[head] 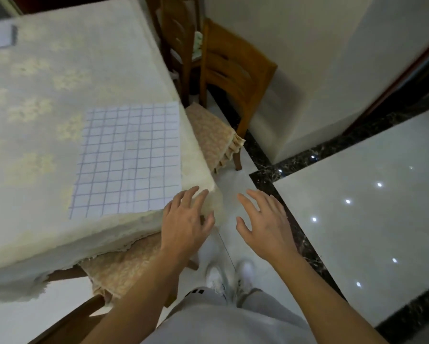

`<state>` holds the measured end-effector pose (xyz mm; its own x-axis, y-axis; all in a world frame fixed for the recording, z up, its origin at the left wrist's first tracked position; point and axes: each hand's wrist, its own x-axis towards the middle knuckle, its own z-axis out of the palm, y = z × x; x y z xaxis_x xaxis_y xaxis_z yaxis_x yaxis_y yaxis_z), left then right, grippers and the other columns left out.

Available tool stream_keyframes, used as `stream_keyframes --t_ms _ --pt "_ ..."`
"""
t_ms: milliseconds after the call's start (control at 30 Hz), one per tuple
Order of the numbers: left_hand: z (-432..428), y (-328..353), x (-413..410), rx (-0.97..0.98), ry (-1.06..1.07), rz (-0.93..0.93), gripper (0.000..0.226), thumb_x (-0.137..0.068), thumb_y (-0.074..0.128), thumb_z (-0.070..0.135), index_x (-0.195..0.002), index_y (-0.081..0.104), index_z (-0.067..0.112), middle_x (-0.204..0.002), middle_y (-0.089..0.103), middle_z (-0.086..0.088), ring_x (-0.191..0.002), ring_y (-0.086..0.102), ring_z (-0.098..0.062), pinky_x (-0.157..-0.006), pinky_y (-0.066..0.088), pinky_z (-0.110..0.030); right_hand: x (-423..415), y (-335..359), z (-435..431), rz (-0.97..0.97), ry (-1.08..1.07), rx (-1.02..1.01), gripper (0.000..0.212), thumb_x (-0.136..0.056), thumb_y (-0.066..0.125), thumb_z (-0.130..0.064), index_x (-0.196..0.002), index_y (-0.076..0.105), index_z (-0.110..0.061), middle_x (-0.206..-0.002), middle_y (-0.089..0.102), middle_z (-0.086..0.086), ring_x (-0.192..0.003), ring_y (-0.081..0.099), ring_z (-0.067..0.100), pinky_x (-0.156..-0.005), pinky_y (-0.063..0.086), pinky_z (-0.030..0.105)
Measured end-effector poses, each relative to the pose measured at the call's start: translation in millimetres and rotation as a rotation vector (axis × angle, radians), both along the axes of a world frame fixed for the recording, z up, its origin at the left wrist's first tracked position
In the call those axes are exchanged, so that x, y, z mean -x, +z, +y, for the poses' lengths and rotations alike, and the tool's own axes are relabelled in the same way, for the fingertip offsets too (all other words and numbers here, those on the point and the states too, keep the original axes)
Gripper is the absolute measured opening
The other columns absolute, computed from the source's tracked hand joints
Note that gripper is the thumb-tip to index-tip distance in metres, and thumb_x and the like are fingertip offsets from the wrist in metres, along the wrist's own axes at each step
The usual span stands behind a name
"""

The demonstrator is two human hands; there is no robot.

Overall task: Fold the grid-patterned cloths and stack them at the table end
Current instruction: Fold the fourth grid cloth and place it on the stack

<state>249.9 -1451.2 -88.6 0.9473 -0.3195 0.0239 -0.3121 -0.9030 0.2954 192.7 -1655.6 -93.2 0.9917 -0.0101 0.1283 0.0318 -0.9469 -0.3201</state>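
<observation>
A white cloth with a blue grid pattern (129, 157) lies flat at the near right corner of the table (59, 78), which wears a cream floral cover. My left hand (186, 222) hovers with spread fingers over the table's corner, just right of the cloth's near edge, holding nothing. My right hand (263, 224) is open over the floor, off the table, palm down. A small pale folded item with a dark edge (1, 37) sits at the table's far left; blur hides its pattern.
A wooden chair with a beige cushion (215, 137) stands at the table's right side, another wooden chair (181, 33) behind it. A cushioned chair (119, 266) is tucked under the near edge. Glossy floor tiles with a dark border (295, 229) lie right.
</observation>
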Motion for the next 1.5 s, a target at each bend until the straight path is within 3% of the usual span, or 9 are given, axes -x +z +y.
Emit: stream_keyframes --t_ms 133,300,433,667,867,1033,1200,1367,1500 --pt "27 -3 -10 -0.004 0.125 0.0 0.054 -0.088 0.059 0.043 -0.138 0.053 0.023 -0.143 0.053 -0.001 -0.127 0.05 -0.025 -0.101 0.045 -0.045 -39 -6 12 0.004 0.142 0.004 0.053 -0.087 0.067 -0.034 -0.136 0.056 -0.017 -0.135 0.058 0.009 -0.125 0.054 0.027 -0.105 0.045 0.049" --pt "69 -5 -18 0.097 0.297 0.062 0.056 -0.091 0.043 0.049 -0.139 0.053 0.022 -0.143 0.052 -0.002 -0.128 0.048 -0.023 -0.103 0.043 -0.044 -77 -14 34 0.046 0.294 -0.029 0.052 -0.091 0.059 -0.037 -0.139 0.052 -0.02 -0.139 0.055 0.007 -0.13 0.051 0.026 -0.107 0.043 0.051" --pt "117 -17 -31 0.162 0.389 0.122 0.05 -0.094 0.06 0.033 -0.142 0.049 0.023 -0.147 0.047 0.0 -0.134 0.042 -0.021 -0.11 0.04 -0.048 -102 -23 59 0.056 0.399 -0.021 0.05 -0.091 0.055 -0.041 -0.137 0.053 -0.022 -0.139 0.055 0.005 -0.13 0.051 0.026 -0.11 0.041 0.048" --pt "221 -61 -61 -0.056 0.249 0.066 0.059 -0.08 0.077 0.02 -0.134 0.057 0.014 -0.138 0.057 -0.01 -0.12 0.057 -0.033 -0.092 0.052 -0.05 -136 -65 122 0.112 0.532 0.051 0.06 -0.096 0.038 -0.059 -0.139 0.055 -0.022 -0.139 0.058 0.005 -0.131 0.053 0.026 -0.111 0.042 0.046" --pt "274 -109 -82 -0.184 0.065 0.115 0.073 -0.085 0.053 0.04 -0.15 0.038 0.01 -0.157 0.037 -0.008 -0.142 0.039 -0.026 -0.109 0.043 -0.043 -151 -109 168 0.093 0.582 0.09 0.061 -0.095 0.038 -0.056 -0.142 0.05 -0.02 -0.144 0.055 0.004 -0.134 0.05 0.025 -0.113 0.038 0.041" --pt "286 -126 -93 -0.215 -0.066 0.117 0.076 -0.089 0.041 0.049 -0.154 0.03 0.011 -0.162 0.025 -0.007 -0.149 0.025 -0.021 -0.119 0.027 -0.04 -162 -138 182 0.083 0.66 0.166 0.068 -0.094 0.035 -0.052 -0.15 0.04 -0.014 -0.157 0.039 0.008 -0.145 0.037 0.028 -0.114 0.03 0.047" --pt "284 -128 -85 -0.124 -0.05 0.047 0.058 -0.103 0.027 0.041 -0.146 0.045 0.007 -0.153 0.042 -0.01 -0.141 0.041 -0.024 -0.111 0.042 -0.045 -161 -152 178 0.063 0.695 0.266 0.062 -0.098 0.032 -0.045 -0.152 0.037 -0.014 -0.16 0.034 0.008 -0.146 0.034 0.029 -0.114 0.03 0.05" --pt "280 -134 -77 -0.142 -0.081 -0.051 0.05 -0.098 0.042 0.029 -0.14 0.052 0.005 -0.147 0.051 -0.012 -0.134 0.051 -0.028 -0.102 0.049 -0.046 -155 -158 167 -0.032 0.7 0.183 0.048 -0.103 0.045 -0.028 -0.149 0.043 -0.016 -0.157 0.038 0.006 -0.147 0.032 0.027 -0.111 0.039 0.051" --pt "283 -139 -75 -0.15 -0.105 -0.077 0.049 -0.096 0.045 0.027 -0.14 0.052 0.006 -0.145 0.052 -0.012 -0.131 0.052 -0.03 -0.098 0.051 -0.048 -153 -159 158 -0.035 0.721 0.16 0.078 -0.081 0.069 0.007 -0.151 0.039 -0.014 -0.16 0.034 0.007 -0.149 0.026 0.029 -0.118 0.028 0.05"
